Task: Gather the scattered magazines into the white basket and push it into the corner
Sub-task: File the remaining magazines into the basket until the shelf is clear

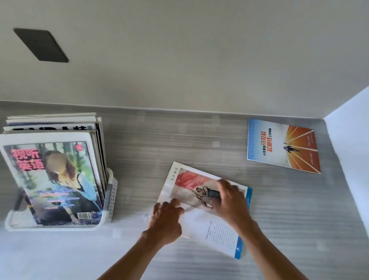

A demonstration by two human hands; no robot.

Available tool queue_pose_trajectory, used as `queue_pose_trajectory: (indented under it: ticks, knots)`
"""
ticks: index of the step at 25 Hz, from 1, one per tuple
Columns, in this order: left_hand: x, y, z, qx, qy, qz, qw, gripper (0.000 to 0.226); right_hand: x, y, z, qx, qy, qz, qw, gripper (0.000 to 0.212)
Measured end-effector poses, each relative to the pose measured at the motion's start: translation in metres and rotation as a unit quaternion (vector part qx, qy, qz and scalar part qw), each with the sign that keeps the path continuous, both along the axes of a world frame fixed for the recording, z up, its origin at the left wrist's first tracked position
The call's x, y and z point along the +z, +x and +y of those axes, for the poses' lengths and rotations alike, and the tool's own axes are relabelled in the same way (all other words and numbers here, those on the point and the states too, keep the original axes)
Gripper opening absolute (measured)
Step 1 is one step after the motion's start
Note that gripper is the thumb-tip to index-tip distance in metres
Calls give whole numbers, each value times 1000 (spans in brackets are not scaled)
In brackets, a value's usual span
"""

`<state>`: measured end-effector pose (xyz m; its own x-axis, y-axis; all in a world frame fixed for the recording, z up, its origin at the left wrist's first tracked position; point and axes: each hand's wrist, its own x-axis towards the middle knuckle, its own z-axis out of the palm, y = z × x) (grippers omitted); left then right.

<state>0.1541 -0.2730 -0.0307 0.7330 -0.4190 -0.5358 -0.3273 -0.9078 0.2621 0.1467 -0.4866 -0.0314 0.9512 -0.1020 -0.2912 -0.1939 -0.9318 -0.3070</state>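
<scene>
A white perforated basket (109,197) stands at the left of the grey desk and holds several upright magazines; the front one (52,181) has a colourful cover with pink characters. A white magazine (214,231) with a picture and a blue spine lies flat in the middle. My left hand (166,220) rests at its left edge, fingers on the cover. My right hand (231,203) lies spread on top of it near the spine. A blue and orange magazine (283,145) lies flat at the back right, apart from both hands.
The grey wood-grain desk (179,139) meets a beige back wall (185,52) and a white side wall (360,141) at the right, forming a corner at the back right. A dark rectangular plate (40,45) is set in the back wall at the upper left.
</scene>
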Motion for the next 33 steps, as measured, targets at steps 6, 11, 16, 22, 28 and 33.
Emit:
queue_pose_trajectory:
  ticks: [6, 11, 16, 22, 28, 33]
  knots:
    - [1, -1, 1, -17, 20, 6, 1000, 45, -3, 20, -17, -45, -102, 93, 989, 50]
    - [56, 25, -11, 291, -325, 166, 885, 45, 56, 14, 0, -112, 80, -42, 990, 30]
    - [115, 47, -14, 325, -559, 98, 756, 34, 100, -22, 76, -17, 204, -233, 951, 12]
    - [100, 46, 29, 251, -502, -6, 828, 34, 70, 8, 29, -371, 461, -115, 798, 68]
    - [107, 45, 62, 218, -551, 81, 802, 27, 43, 31, 21, -310, 618, 102, 715, 73]
    - [115, 52, 92, 293, -600, 66, 741, 21, 54, 45, 37, -237, 594, 20, 768, 28]
